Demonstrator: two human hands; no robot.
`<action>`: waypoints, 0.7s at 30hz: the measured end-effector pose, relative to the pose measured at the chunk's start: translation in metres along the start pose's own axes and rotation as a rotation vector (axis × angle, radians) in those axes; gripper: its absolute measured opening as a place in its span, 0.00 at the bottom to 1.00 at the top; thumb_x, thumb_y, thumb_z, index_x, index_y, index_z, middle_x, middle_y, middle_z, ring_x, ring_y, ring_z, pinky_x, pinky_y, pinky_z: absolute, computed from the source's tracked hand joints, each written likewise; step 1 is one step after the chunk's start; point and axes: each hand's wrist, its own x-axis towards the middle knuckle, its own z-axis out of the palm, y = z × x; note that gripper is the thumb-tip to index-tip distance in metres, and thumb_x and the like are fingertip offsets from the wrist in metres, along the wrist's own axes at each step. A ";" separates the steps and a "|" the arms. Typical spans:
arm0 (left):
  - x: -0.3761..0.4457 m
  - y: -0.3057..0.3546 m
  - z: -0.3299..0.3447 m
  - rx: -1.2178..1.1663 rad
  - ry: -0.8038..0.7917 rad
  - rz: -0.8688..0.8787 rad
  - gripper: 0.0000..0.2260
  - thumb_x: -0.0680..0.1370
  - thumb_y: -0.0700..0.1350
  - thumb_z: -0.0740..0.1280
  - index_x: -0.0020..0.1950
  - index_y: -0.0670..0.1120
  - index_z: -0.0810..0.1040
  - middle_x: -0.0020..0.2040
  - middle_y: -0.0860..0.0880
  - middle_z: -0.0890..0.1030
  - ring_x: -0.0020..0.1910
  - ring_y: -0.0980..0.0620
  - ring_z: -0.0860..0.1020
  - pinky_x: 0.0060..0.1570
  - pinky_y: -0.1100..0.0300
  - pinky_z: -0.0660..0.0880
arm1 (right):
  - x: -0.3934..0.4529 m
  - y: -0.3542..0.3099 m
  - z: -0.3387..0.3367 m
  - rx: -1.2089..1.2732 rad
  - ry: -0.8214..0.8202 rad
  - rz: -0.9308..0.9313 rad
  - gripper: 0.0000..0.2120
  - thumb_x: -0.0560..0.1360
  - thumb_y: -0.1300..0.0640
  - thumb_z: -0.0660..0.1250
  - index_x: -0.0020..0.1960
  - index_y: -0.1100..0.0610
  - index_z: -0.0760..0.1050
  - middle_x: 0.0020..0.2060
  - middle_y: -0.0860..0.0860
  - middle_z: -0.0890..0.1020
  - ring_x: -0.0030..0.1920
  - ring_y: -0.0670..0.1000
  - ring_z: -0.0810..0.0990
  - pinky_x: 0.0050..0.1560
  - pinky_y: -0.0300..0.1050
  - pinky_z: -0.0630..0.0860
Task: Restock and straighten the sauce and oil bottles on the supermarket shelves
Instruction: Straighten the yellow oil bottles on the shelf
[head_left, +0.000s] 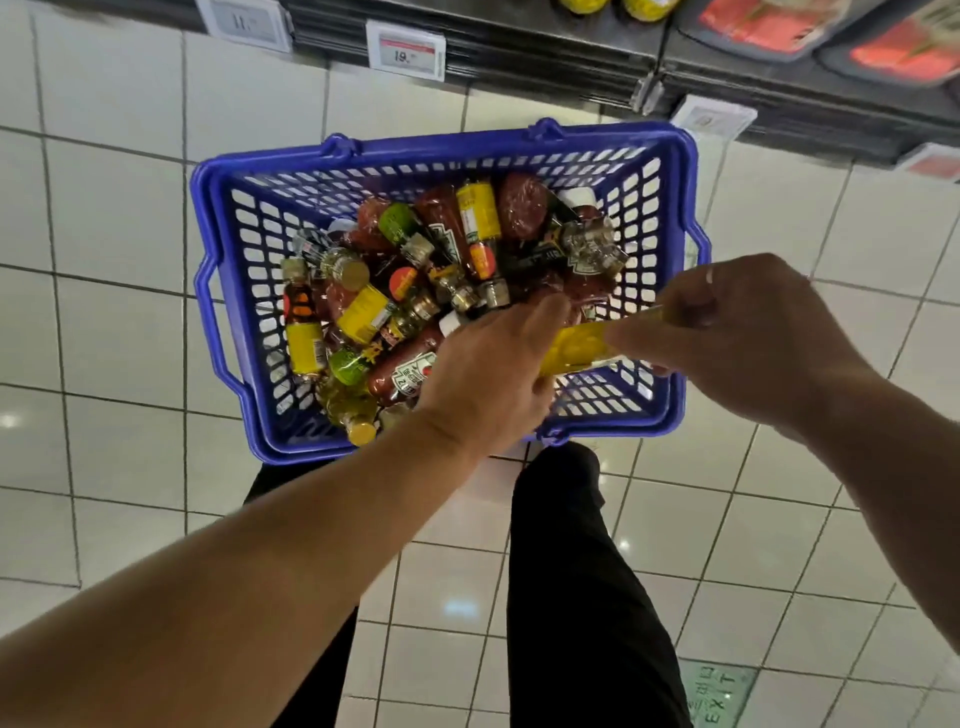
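Blue basket (218, 218) on the tiled floor (104, 182), directly below the person, just in front of the dark-trousered legs (571, 571). It is heaped with small bottles (415, 270) lying crosswise on each other: red sauce, yellow-labelled ones, clear oil with gold caps. None upright.

Both hands over the basket's near right corner. They meet on one yellow bottle (576, 348), held above the pile, close to the rim. Left hand (488, 374) has its fingers curled round the bottle's left end; fingertips hidden under the palm. Right hand (743, 327) grips the right end, fingers wrapped over it; a thin pale edge shows above the bottle between the hands, too blurred to name. Which end carries the cap cannot be told.

Shelf (571, 57) runs along the top of view with price tags (408, 49); a few yellow jars (613, 5) and red packets (769, 23) sit on it, blurred. A green EXIT mark (719, 696) on the floor, lower right.

Step in hand, as judged: lifting one bottle out to carry to the shelf. Restocking is far from done; basket still full.

Risks:
- Bottles are glassy and smooth, floor is hard tile. A slip as one hand lets go would likely break it.
- Pile is loose. Pulling one free may roll its neighbours, knocking glass on glass.
- Basket sits close to the feet; a step forward could kick it.
- Labels face all ways, so a wrong product could go up to the wrong tag.
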 end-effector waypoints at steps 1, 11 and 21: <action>0.000 -0.007 -0.004 -0.018 -0.045 -0.021 0.28 0.67 0.45 0.80 0.64 0.46 0.73 0.48 0.46 0.83 0.42 0.47 0.82 0.40 0.55 0.78 | -0.001 0.002 0.005 0.009 -0.017 -0.001 0.21 0.60 0.27 0.69 0.37 0.45 0.82 0.32 0.43 0.84 0.33 0.41 0.81 0.35 0.43 0.72; -0.015 -0.101 -0.077 -0.163 0.161 -0.411 0.21 0.72 0.46 0.76 0.63 0.41 0.79 0.51 0.50 0.82 0.44 0.66 0.75 0.44 0.81 0.65 | 0.002 -0.001 0.121 -0.206 -0.389 -0.163 0.20 0.71 0.47 0.76 0.60 0.53 0.79 0.50 0.49 0.83 0.52 0.52 0.82 0.56 0.49 0.78; -0.047 -0.177 -0.111 -0.142 0.063 -0.460 0.30 0.72 0.55 0.73 0.71 0.44 0.74 0.63 0.49 0.81 0.62 0.51 0.79 0.62 0.58 0.74 | 0.039 -0.083 0.269 -0.531 -0.387 -0.402 0.36 0.73 0.32 0.66 0.76 0.48 0.65 0.64 0.56 0.75 0.65 0.62 0.72 0.63 0.59 0.72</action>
